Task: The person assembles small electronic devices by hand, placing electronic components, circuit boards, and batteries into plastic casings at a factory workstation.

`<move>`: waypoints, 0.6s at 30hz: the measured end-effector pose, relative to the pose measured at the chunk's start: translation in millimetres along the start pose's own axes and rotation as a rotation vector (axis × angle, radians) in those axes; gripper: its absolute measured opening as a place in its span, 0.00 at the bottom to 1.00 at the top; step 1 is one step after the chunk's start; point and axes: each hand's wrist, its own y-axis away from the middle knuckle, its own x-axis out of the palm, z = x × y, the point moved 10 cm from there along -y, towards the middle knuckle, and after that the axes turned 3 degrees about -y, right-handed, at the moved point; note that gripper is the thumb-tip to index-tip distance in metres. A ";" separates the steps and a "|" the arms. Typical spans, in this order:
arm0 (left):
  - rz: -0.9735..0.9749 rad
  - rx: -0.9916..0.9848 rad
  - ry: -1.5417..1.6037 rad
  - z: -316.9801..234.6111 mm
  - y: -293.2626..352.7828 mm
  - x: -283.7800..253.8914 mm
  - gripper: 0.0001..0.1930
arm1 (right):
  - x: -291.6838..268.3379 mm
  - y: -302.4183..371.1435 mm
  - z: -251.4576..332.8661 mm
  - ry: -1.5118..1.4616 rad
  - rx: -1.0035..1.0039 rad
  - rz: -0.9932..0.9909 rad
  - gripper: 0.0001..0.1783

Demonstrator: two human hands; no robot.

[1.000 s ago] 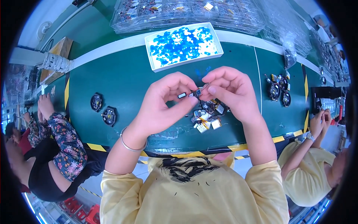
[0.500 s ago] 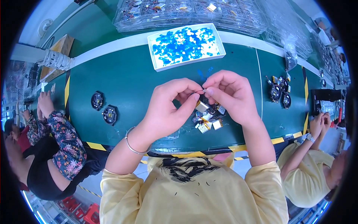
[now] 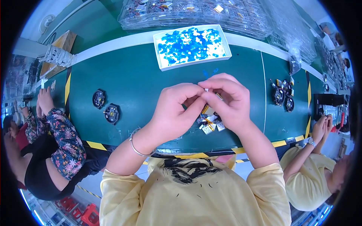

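Note:
Over the middle of the table, my left hand (image 3: 176, 105) and my right hand (image 3: 232, 101) meet at the fingertips, both pinched. A tiny white connector (image 3: 206, 90) shows between the tips, gripped by my right thumb and forefinger. Thin wires, seen half a second ago at my left fingertips, are now covered by the fingers. Below my hands lies a pile of small silver battery cells (image 3: 208, 129) with yellow tape and wires, partly hidden by my right hand. Two little blue pieces (image 3: 205, 73) lie just beyond my fingers.
Beyond my hands stands a white box (image 3: 162, 64) of blue pieces. Two round black housings (image 3: 112, 113) lie left; several more with cells (image 3: 279, 95) lie right. Clear plastic trays (image 3: 196, 23) are stacked at the back. Co-workers' hands (image 3: 45, 102) are at both sides.
My hands have closed together, so the wires between them no longer show. My right hand has shifted slightly left and covers more of the pile. The view has shifted slightly.

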 end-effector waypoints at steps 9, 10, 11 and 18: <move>-0.048 0.123 -0.171 -9.5 -1.7 -4.3 0.03 | -9.2 -3.2 30.5 0.383 -0.228 -0.043 0.07; -0.051 0.122 -0.171 -10.8 -1.4 -4.6 0.03 | -5.7 -2.9 33.8 0.434 -0.277 -0.048 0.07; -0.035 0.131 -0.209 -12.9 -0.8 -2.2 0.03 | -5.7 -3.1 33.8 0.433 -0.277 -0.046 0.07; 0.010 0.045 -0.165 -1.8 -1.4 -1.2 0.05 | -37.8 -34.2 18.6 0.708 -0.272 -0.193 0.09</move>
